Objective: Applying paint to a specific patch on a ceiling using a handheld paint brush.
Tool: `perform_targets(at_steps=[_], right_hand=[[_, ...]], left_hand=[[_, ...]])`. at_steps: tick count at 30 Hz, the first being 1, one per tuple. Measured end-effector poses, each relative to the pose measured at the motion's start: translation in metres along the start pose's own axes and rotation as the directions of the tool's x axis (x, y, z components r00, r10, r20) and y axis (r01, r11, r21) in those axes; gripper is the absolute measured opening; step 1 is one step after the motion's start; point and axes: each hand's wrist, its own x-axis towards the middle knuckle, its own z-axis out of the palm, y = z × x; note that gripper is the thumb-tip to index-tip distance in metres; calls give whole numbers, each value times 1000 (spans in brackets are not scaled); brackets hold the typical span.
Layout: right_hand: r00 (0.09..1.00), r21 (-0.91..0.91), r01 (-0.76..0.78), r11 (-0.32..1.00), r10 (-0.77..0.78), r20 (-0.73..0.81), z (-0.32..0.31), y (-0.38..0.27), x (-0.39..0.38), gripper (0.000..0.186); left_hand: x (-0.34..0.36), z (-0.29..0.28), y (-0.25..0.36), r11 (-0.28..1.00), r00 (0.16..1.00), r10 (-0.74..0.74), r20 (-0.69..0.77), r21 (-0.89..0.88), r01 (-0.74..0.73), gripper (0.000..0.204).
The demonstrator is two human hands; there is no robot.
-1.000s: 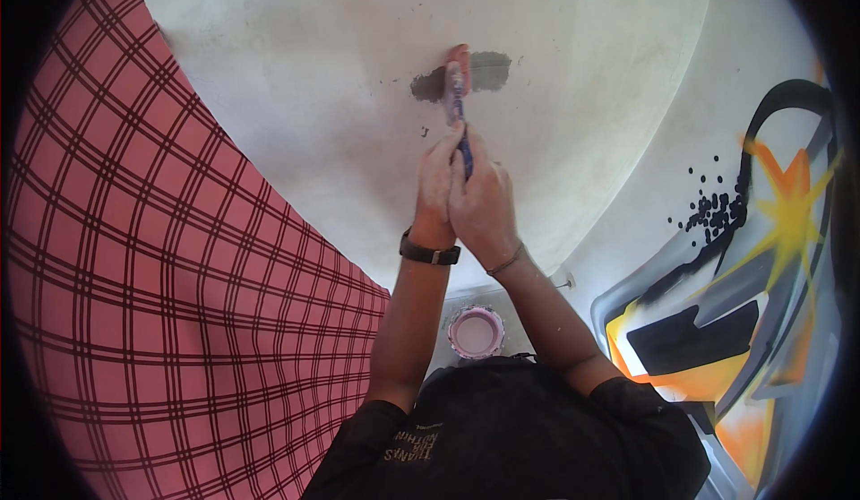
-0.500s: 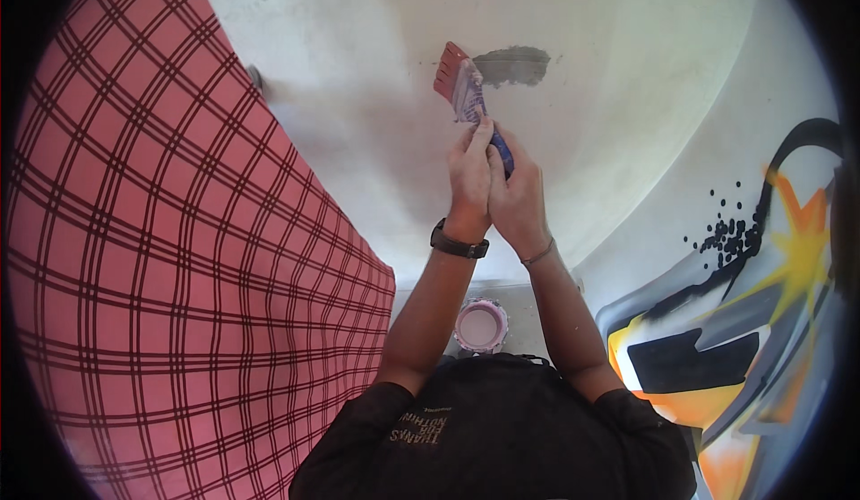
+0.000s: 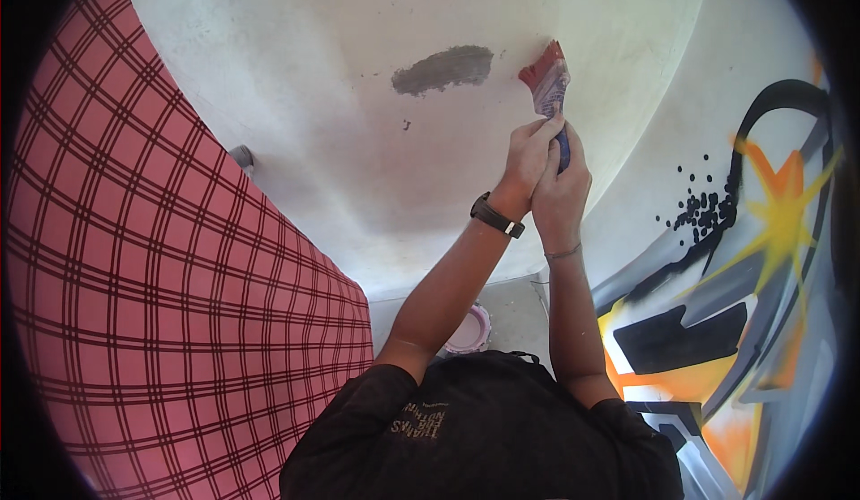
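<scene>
A wide paintbrush (image 3: 551, 95) with red bristles, a paint-smeared ferrule and a blue handle is held up against the whitish wall (image 3: 358, 155). Both hands grip it together. The fingers of my left hand (image 3: 527, 158), the one with the dark wristwatch, are wrapped near the top of the handle. Just beside it, my right hand (image 3: 563, 193) closes around the lower handle, whose blue end shows between the hands. The bristles point up at the wall, right of a dark grey patch (image 3: 445, 70); whether they touch it is hard to tell.
A paint-stained bucket (image 3: 484, 325) of pale paint stands on the grey floor in front of me, partly behind my left forearm. Pink plaid cloth (image 3: 197, 258) hangs along the left. On the right is a wall with colourful graffiti (image 3: 717, 321). A small grey fitting (image 3: 242, 158) sticks out beside the cloth.
Both hands and the brush have moved right, from the left end of the grey patch to beyond its right end. The view has shifted somewhat too.
</scene>
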Motion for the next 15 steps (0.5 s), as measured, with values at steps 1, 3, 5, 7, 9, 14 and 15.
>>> perform_targets(at_steps=[1,3,5,7,9,14,15], right_hand=[[1000,-2,1,1000,-1,-2,-1,-1,0,37],[999,-36,10,999,-9,36,3,-5,-2,37],[997,-52,11,999,-6,80,13,-6,-6,37],[991,-57,12,998,-5,132,28,-14,-11,37],[977,-15,19,1000,-16,213,45,-25,-19,38],[937,47,69,997,-81,340,77,-52,-40,37],[935,55,68,996,-83,346,82,-55,-44,37]], left_hand=[[0,0,-2,1000,999,-20,30,3,20,25],[-3,-8,1,1000,1000,0,29,-7,1,26],[-8,-19,6,1000,1000,15,26,-18,-15,27],[-16,-36,16,999,999,36,-41,-27,-37,28],[-23,-58,24,991,990,136,-35,-9,-137,27],[-62,-86,65,986,964,161,-211,-14,-168,23],[-69,-91,69,976,949,210,-235,-3,-217,23]])
